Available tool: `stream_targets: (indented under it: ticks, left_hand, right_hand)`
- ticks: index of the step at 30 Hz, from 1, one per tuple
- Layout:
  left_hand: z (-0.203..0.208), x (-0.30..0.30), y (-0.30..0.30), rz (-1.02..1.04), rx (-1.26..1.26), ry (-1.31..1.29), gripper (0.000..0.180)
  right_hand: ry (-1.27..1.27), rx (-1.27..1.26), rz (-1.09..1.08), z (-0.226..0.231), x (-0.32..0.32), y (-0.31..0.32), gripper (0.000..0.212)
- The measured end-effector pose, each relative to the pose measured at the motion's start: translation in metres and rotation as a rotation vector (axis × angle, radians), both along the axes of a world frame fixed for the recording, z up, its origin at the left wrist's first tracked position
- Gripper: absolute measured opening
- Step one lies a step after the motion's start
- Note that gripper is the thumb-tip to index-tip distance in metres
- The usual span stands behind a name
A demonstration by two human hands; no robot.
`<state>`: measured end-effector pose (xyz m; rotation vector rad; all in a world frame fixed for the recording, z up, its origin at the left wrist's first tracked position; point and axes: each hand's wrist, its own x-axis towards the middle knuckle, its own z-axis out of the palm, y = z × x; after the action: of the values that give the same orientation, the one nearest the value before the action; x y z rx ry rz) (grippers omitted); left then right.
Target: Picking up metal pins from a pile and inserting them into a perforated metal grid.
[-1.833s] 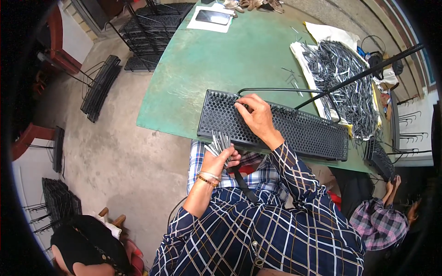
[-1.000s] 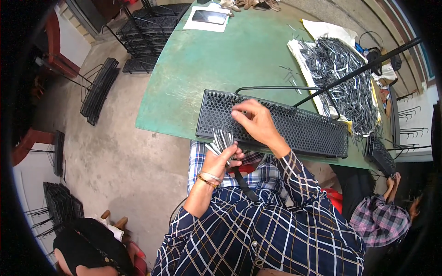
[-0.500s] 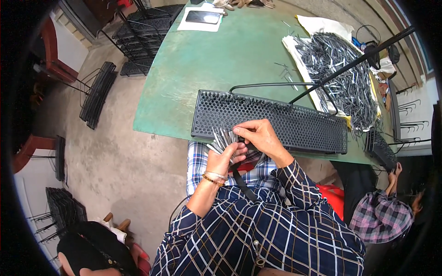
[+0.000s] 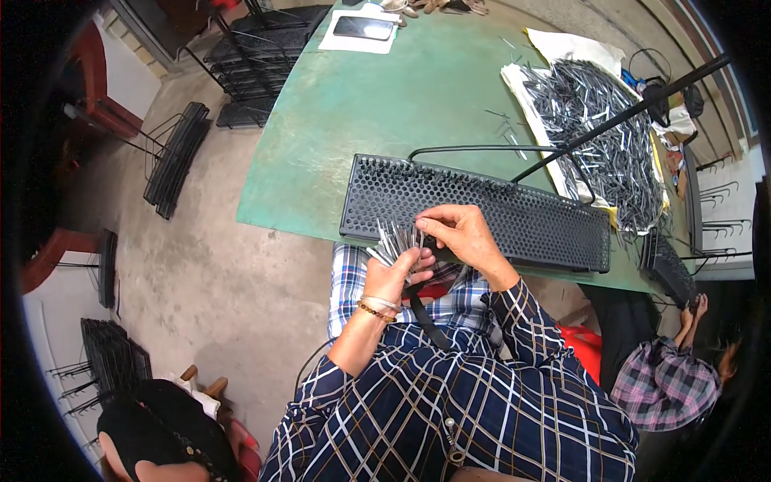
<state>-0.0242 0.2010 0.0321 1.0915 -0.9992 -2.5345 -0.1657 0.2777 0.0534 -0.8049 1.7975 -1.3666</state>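
A fanned bundle of thin grey metal strips [image 4: 393, 238] is gripped in my left hand [image 4: 389, 279], over the near edge of a long black perforated panel [image 4: 530, 225]. Thumb and fingertips of my right hand [image 4: 472, 239] pinch together at the top right of the bundle, on what looks like one strip. The panel lies on the green table [image 4: 361, 96] with a bent black rod frame [image 4: 474, 148] rising from it. Short dark pieces stand along the panel's far edge, mostly toward the left.
A large heap of similar strips [image 4: 594, 120] lies on a white sack at right, with loose strips beside it. A phone [image 4: 363, 27] rests at the far left of the table. Stacked black panels [image 4: 257, 64] stand on the floor. Two people sit nearby, one each side.
The whole view has shifted slightly. My right fingertips remain at the bundle's top, and my left hand keeps its grip on the strips.
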Motion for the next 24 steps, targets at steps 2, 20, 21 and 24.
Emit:
stream_targets:
  ticks: [2,20,21,24]
  left_hand:
    - [0.003,-0.001,-0.001,0.012,0.005,0.0,0.023]
    - [0.004,0.004,0.0,-0.01,0.028,-0.048,0.021]
    - [0.005,0.004,0.0,0.002,0.04,-0.043,0.021]
    - [0.005,0.002,0.001,0.019,0.052,-0.038,0.019]
  right_hand:
    - [-0.023,-0.042,-0.075,0.0,0.0,0.001,0.018]
    - [0.958,-0.211,-0.149,-0.021,-0.033,-0.045,0.013]
    - [1.026,-0.189,-0.127,-0.021,-0.033,-0.045,0.014]
    - [1.089,-0.161,-0.106,-0.02,-0.034,-0.044,0.014]
